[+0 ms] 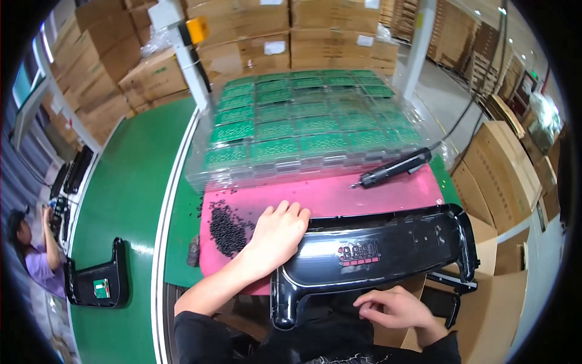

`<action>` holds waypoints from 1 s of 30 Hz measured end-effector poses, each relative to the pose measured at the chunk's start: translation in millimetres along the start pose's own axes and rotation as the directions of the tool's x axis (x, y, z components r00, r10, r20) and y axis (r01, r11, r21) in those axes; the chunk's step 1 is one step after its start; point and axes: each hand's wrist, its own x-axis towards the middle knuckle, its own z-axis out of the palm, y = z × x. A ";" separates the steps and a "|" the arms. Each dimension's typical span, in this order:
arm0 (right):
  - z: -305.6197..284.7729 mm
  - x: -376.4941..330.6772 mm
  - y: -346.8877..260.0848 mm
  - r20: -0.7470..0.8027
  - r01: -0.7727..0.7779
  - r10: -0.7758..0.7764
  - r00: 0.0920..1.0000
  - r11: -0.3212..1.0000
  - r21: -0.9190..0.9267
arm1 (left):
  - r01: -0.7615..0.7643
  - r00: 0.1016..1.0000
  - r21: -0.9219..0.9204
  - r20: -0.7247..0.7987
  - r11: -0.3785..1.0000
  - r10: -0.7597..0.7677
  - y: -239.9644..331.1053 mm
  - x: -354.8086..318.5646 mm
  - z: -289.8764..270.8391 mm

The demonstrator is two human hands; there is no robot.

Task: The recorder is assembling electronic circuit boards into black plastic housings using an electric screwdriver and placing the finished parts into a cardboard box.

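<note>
While flat on the near-left end of the black plastic panel (376,255), left hand (276,233) spread open, palm down, fingers extended toward the pink mat (327,197), holding nothing, only pressing on the panel's upper edge. Right hand (391,306) at the panel's near lower edge, fingers loosely curled and touching the rim, nothing clasped; whether a small part lies under the fingertips cannot be told.

Black plastic panel lying lengthwise across the near edge of the pink mat, glossy, curved down at both ends, with a small red display window (361,252) near its middle. Partly overhanging the mat toward the body.

Just left of the left hand, a heap of small black screws (227,227) on the pink mat, a few scattered further up. Beyond the panel, an electric screwdriver (394,168) lying on the mat, tip pointing left, cable running off to the upper right. Behind it, stacked clear plastic trays (303,121) filled with green circuit boards (276,130) in rows.

Left of the mat, a green conveyor belt (127,194) carrying another black panel piece (100,279) with a green board inside. At the far left edge, a co-worker in a purple top (36,261) bent over the belt. Cardboard boxes (254,30) stacked in the background and at the right
</note>
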 end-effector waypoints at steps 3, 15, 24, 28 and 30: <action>-26.6 44.3 -43.0 0.025 0.191 -0.192 0.981 0.981 0.025 | -0.138 0.990 -0.269 -0.055 0.953 0.128 -18.3 0.9 7.6; -46.0 416.3 -87.2 -0.111 0.301 -0.576 0.810 0.571 -0.764 | -0.127 0.963 -0.481 -0.271 0.868 -0.009 -39.3 9.2 24.5; -41.7 420.5 -89.5 -0.307 0.342 -0.629 0.715 0.697 -0.631 | -0.111 0.960 -0.475 -0.279 0.873 -0.029 -43.5 4.9 22.5; -58.6 362.2 -106.6 -0.505 0.652 -0.647 0.571 0.731 -0.200 | -0.073 0.926 -0.504 -0.354 0.861 -0.129 -43.8 6.9 22.7; -66.2 317.5 -107.6 -0.491 0.710 -0.630 0.602 0.704 -0.033 | 0.011 0.894 -0.625 -0.344 0.781 -0.288 -43.2 4.4 13.8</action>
